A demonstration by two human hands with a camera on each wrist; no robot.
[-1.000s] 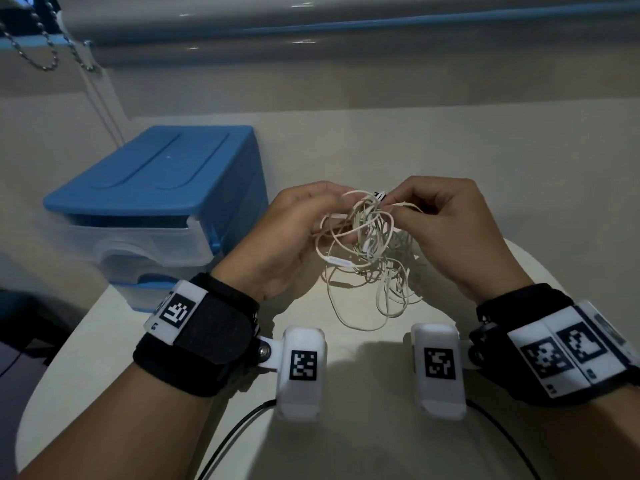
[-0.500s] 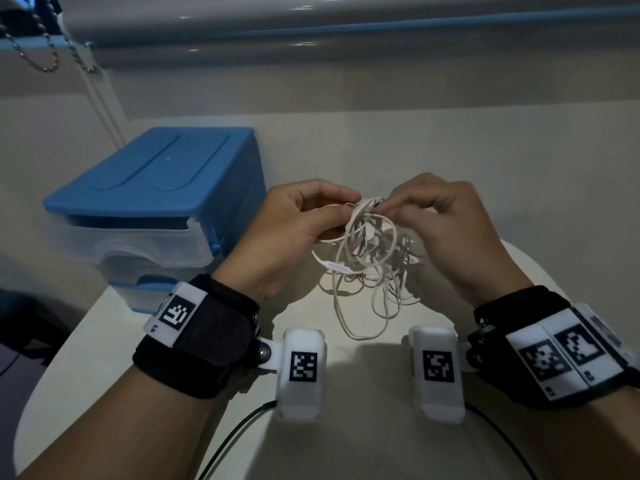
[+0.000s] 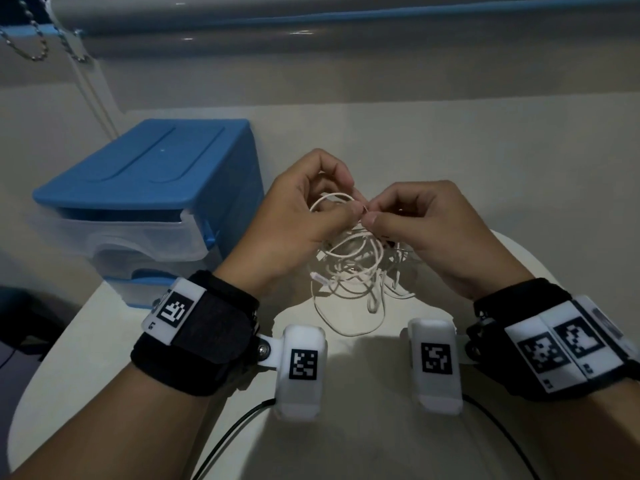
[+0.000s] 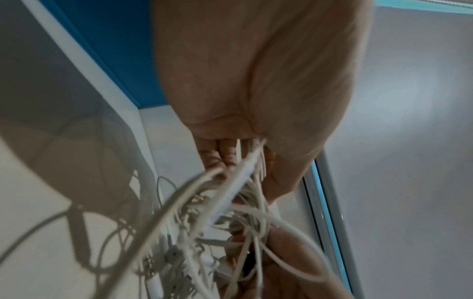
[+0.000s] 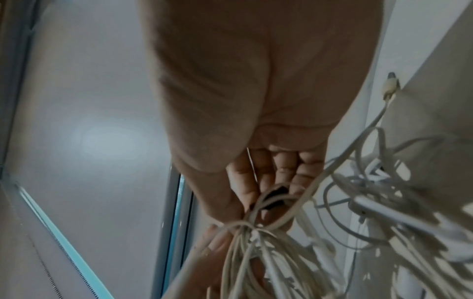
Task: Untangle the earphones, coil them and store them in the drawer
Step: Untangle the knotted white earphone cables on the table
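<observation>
Over the pale rounded tabletop [image 3: 86, 341], head view: tangled white earphone cable [image 3: 349, 268] is pinched at the top by left hand [image 3: 294, 220] and right hand [image 3: 426, 233], fingertips now brought together on one strand; a second ago they were spread wider, so a knot is likely being picked, and coiling is not yet started. Blue plastic drawer unit [image 3: 149, 188] sits just left, top drawer slightly out. Left wrist: fingers [image 4: 220, 153] curled on strands. Right wrist: fingers [image 5: 258, 178] curled round the bundle; grey wall and window frame behind.
</observation>
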